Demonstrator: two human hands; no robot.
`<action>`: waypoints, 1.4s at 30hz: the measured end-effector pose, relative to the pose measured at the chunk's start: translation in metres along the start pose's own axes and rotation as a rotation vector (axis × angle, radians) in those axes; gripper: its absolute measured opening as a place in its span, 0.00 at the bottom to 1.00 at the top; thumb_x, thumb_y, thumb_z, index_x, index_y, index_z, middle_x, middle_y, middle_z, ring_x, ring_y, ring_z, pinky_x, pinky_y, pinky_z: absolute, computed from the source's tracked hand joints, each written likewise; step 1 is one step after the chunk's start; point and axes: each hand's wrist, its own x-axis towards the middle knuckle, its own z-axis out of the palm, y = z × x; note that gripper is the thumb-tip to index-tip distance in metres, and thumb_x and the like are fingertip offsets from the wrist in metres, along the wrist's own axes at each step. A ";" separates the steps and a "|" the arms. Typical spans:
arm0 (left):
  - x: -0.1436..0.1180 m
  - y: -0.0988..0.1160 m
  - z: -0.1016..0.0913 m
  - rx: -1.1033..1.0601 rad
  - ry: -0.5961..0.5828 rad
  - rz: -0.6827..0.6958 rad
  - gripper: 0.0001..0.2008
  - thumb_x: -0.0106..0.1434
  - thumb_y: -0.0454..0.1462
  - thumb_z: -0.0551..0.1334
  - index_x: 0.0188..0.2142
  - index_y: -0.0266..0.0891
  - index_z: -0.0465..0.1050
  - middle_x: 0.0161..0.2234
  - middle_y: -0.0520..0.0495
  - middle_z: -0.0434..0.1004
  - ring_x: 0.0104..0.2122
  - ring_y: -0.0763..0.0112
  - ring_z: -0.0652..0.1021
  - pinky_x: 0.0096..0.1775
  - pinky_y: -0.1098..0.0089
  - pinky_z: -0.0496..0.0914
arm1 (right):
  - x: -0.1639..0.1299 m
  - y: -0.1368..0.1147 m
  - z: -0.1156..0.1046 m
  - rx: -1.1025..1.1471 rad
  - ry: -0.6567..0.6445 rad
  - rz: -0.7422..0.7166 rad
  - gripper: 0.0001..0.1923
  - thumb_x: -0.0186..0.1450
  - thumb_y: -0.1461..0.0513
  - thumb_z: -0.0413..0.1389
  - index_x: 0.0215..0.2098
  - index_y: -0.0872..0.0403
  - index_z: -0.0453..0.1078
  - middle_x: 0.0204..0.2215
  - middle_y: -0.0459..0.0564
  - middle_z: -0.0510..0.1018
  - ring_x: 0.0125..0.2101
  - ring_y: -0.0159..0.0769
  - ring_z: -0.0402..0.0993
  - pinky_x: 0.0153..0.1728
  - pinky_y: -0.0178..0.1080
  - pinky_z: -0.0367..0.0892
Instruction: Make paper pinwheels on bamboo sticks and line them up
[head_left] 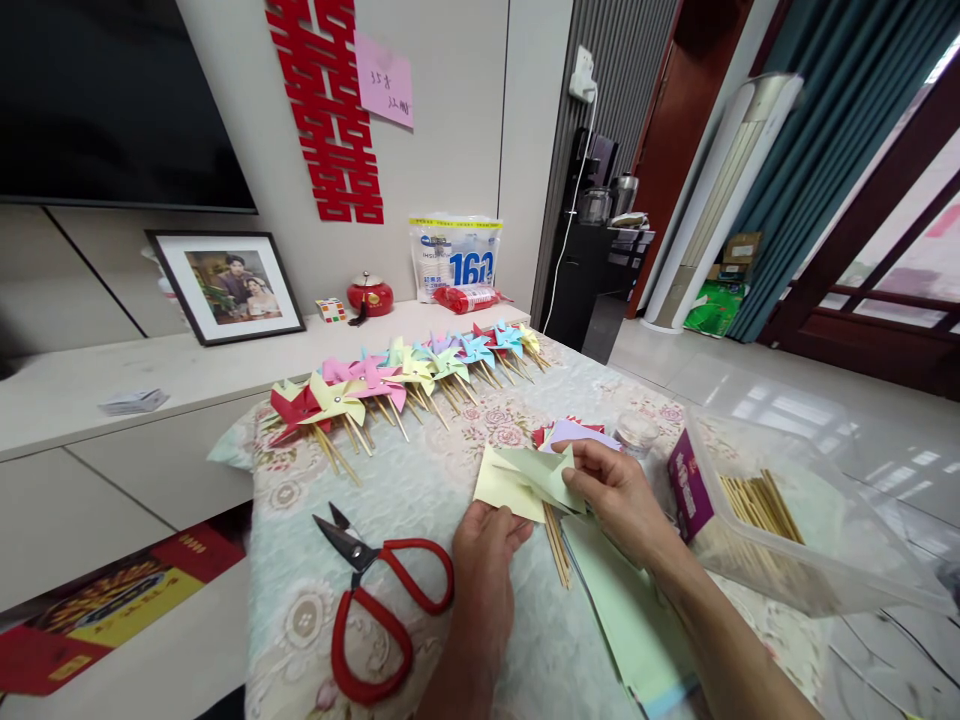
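Observation:
A pale yellow-green paper piece point(511, 482) with cut flaps is held between both hands above the table. My left hand point(489, 545) pinches its lower left edge with the thumb on top. The fingers and thumb of my right hand point(609, 490) grip a raised flap on the right. Just below, wooden sticks point(556, 550) lie beside a stack of light green paper sheets point(637, 610). Red-handled scissors point(375, 590) rest with blades parted, left of my left hand. Behind my right hand lie red and purple paper squares point(574, 432).
Several finished paper pinwheels point(375, 380) on sticks line the table's far side. At right stands a clear plastic box point(810, 570) with wooden sticks point(765, 505), near a small round clear container point(636, 432). A white cabinet point(187, 385) runs behind the table.

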 end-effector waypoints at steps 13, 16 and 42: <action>0.005 -0.002 -0.005 -0.045 0.087 -0.013 0.06 0.52 0.35 0.67 0.29 0.36 0.72 0.27 0.46 0.80 0.28 0.66 0.80 0.37 0.63 0.77 | -0.002 -0.001 -0.002 0.015 0.102 -0.059 0.11 0.60 0.57 0.58 0.37 0.54 0.75 0.24 0.44 0.73 0.23 0.31 0.64 0.24 0.34 0.58; 0.006 0.001 -0.005 -0.158 0.137 0.016 0.04 0.54 0.32 0.65 0.29 0.37 0.71 0.27 0.48 0.79 0.28 0.67 0.80 0.35 0.64 0.77 | -0.002 0.002 -0.005 -0.020 0.344 -0.125 0.10 0.60 0.57 0.59 0.37 0.53 0.75 0.26 0.45 0.74 0.24 0.33 0.66 0.25 0.35 0.59; 0.006 0.032 -0.011 -0.541 -0.154 0.106 0.07 0.58 0.33 0.62 0.36 0.44 0.76 0.39 0.49 0.82 0.49 0.62 0.78 0.58 0.53 0.67 | -0.013 -0.004 0.017 -0.884 -0.286 -0.774 0.12 0.72 0.69 0.48 0.37 0.52 0.72 0.31 0.50 0.77 0.36 0.36 0.72 0.44 0.40 0.61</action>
